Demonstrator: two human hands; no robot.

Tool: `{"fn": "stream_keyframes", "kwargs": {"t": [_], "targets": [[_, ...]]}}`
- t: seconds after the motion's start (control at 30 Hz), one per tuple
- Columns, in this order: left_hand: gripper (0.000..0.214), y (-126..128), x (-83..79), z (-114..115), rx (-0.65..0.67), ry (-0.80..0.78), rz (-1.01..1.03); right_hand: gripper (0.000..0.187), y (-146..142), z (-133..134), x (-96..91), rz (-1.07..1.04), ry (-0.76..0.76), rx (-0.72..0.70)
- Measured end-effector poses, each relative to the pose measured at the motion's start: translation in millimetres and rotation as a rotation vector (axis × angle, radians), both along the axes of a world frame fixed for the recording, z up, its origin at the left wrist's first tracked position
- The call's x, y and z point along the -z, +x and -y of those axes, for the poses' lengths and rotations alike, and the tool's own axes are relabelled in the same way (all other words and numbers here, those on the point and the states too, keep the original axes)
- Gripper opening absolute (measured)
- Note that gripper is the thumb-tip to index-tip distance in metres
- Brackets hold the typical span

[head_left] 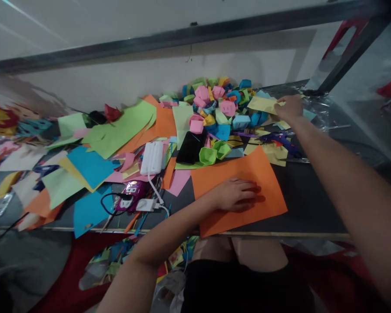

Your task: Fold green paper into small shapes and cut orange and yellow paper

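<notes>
My left hand (236,194) rests on a sheet of orange paper (215,221) near the front edge of the table, its fingers stretched out over the sheet. Farther back on the right, my right hand (290,108) pinches the edge of a piece of pale yellow paper (262,104). Left of that piece rises a heap of small folded paper shapes (227,108) in pink, blue, green and yellow. A purple-blue tool (283,142), its kind unclear, lies below my right hand among yellow scraps.
Beyond the orange sheet lie a black phone (191,148) and two green folded paper cups (208,155). A white power bank (152,157) with a cable lies near a purple power strip (133,194). Coloured sheets (89,167) cover the left side. A metal bar (156,41) crosses behind.
</notes>
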State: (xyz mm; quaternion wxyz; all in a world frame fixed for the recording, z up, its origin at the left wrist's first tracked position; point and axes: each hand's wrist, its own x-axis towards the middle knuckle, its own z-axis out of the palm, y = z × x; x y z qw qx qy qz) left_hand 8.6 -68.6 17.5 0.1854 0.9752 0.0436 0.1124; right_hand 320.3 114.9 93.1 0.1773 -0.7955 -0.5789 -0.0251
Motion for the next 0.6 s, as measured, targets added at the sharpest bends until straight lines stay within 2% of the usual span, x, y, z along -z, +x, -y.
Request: {"fn": "stream_keyframes", "kwargs": {"t": [0.1,0.2,0.27,0.33,0.4,0.47,0.53,0.6], "targets": [[0.044,-1.2,0.6,1.0,-0.011,0.034,0.015,0.052,-6.5,30.8,-3.4,-0.069,0.028,-0.065],[0.052,-1.6,0.9,3.3,-0.033,0.093,0.030,0.038,-9.8,71.2,1.2,-0.073,0.083,-0.086],[0.056,-1.3,1.0,4.4,-0.033,0.117,0.010,0.043,-8.6,96.6,6.9,-0.009,0.061,-0.085],[0.057,-0.8,1.6,4.6,-0.023,0.115,-0.037,0.058,-6.2,115.0,12.9,0.024,-0.083,-0.046],[0.059,-0.3,2.5,3.9,-0.016,0.104,-0.078,0.060,-4.4,124.3,18.2,0.013,-0.301,0.014],[0.060,-0.1,3.2,2.9,-0.014,0.095,-0.098,0.053,-3.1,125.8,22.1,0.020,-0.447,0.030],[0.060,0.0,3.0,1.7,-0.010,0.088,-0.108,0.049,-0.4,122.7,23.6,0.074,-0.468,-0.020],[0.060,0.2,1.5,0.2,0.001,0.083,-0.119,0.047,5.4,117.8,21.1,0.111,-0.387,-0.097]]}}
